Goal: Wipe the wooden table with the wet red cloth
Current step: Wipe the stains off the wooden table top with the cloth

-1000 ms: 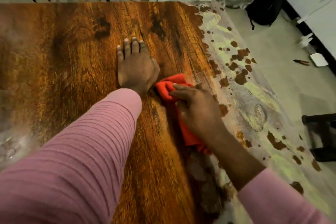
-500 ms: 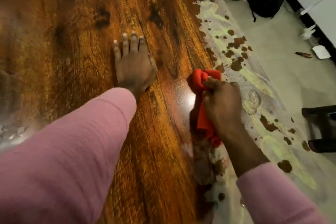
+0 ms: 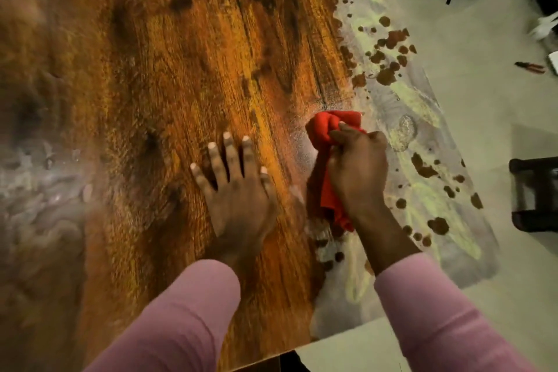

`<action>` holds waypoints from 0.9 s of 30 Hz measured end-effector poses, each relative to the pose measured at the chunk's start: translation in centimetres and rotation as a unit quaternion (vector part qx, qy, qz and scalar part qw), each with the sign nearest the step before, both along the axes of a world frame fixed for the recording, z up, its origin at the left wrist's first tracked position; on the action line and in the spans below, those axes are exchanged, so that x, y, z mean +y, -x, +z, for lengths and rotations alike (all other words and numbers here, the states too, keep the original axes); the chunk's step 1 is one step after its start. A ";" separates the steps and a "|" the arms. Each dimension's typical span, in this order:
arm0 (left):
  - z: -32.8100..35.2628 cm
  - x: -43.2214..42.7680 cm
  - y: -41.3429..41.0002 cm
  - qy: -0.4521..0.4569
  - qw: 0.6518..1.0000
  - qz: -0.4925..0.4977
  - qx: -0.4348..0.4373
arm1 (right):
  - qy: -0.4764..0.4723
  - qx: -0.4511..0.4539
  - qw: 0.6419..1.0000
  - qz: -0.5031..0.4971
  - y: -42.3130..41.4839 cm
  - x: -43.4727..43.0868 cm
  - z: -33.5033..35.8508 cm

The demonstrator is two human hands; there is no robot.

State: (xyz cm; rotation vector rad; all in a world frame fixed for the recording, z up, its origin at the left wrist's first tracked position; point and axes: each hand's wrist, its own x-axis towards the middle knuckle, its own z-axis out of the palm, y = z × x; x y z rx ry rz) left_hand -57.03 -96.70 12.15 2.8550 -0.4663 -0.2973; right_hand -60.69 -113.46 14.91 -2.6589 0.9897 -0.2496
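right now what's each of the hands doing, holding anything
Left hand: open, fingers straight, flat on the wooden table, holding nothing.
Right hand: closed, gripping the bunched red cloth against the table.

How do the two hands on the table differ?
The left hand lies flat on the wooden table, fingers straight and spread, holding nothing; the right hand is curled, gripping the red cloth. The left sits on bare wood, the right beside the pale smeared strip. Both wear pink sleeves.

left hand (image 3: 238, 199) flat, right hand (image 3: 357, 172) apparently clenched
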 end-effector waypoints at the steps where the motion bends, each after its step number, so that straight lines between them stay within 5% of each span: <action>1: -0.2 0.1 0.2 -0.016 1.000 -0.005 -0.008 | 0.001 -0.002 1.000 0.001 0.0 0.8 0.3; 8: -0.6 -0.3 0.2 -0.018 0.999 -0.003 -0.031 | -0.027 0.033 0.969 0.245 5.7 3.3 0.8; 13: -0.8 -0.1 0.4 -0.020 0.999 -0.005 -0.047 | 0.001 0.042 0.999 0.017 5.3 1.1 0.2; 19: -0.8 -0.2 0.3 -0.038 0.998 -0.011 -0.050 | -0.038 0.032 0.978 0.202 9.6 7.3 0.2; 27: -1.0 -0.3 0.5 -0.021 0.998 -0.001 -0.063 | -0.024 0.047 0.998 0.033 10.6 3.7 0.3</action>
